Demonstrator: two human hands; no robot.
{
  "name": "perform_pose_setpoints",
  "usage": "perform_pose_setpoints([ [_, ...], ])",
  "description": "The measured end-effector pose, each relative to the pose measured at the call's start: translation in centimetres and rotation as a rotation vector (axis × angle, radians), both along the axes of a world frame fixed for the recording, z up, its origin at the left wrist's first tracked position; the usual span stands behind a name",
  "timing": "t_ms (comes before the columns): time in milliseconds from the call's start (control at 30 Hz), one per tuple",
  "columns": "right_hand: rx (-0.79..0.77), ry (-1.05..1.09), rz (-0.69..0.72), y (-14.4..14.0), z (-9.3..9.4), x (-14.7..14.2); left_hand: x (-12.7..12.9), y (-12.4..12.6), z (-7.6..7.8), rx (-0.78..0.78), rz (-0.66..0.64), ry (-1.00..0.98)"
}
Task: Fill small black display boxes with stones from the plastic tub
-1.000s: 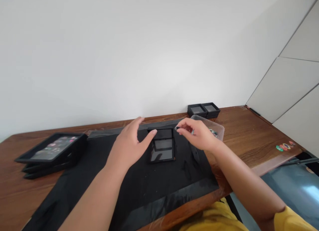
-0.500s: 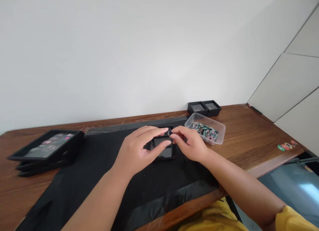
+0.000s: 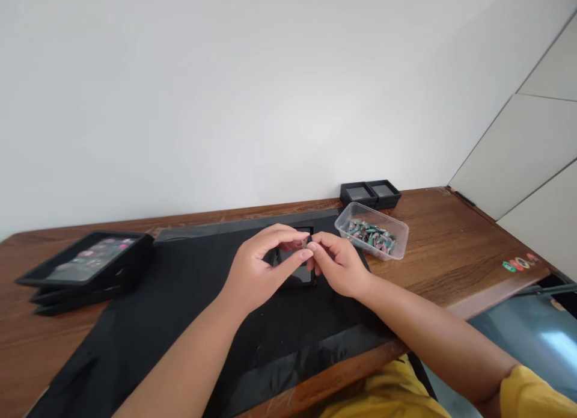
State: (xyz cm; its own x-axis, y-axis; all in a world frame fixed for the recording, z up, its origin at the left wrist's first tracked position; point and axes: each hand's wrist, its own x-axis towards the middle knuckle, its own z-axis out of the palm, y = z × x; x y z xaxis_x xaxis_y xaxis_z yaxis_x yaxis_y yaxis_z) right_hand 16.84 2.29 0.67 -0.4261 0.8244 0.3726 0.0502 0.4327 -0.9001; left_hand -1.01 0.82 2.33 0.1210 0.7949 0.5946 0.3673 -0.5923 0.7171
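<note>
My left hand and my right hand meet at their fingertips over the middle of the black mat. Pinched between thumb and fingers of both hands is a small dark piece, mostly covered, so its kind cannot be made out. Directly beneath the hands lies a black-framed tray with a glossy panel, partly hidden by my fingers. Just beyond my right hand stands a clear plastic container holding many small teal and pink pieces.
A stack of black frames, the top one showing colourful bits behind its clear panel, rests at the left. Small black frames stand by the wall at the back right. Round stickers mark the wooden table near its right edge.
My left fingertips have closed in from a spread position to meet the small dark piece in my right fingers. My right hand has turned slightly and stays by the tray.
</note>
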Motion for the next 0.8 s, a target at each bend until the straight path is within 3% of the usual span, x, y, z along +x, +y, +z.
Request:
perform_pose_setpoints([
  [300, -0.242, 0.120, 0.005, 0.0, 0.1, -0.6, -0.2, 0.4, -0.3, -0.176, -0.059, -0.241],
  [467, -0.256, 0.122, -0.058, 0.5, 0.0, -0.4, -0.9, 0.8, 0.0, -0.284, -0.038, -0.302],
  [800, -0.054, -0.022, -0.146, -0.2, 0.1, 0.4, -3.5, 2.8, -1.2, -0.570, 0.034, 0.174],
])
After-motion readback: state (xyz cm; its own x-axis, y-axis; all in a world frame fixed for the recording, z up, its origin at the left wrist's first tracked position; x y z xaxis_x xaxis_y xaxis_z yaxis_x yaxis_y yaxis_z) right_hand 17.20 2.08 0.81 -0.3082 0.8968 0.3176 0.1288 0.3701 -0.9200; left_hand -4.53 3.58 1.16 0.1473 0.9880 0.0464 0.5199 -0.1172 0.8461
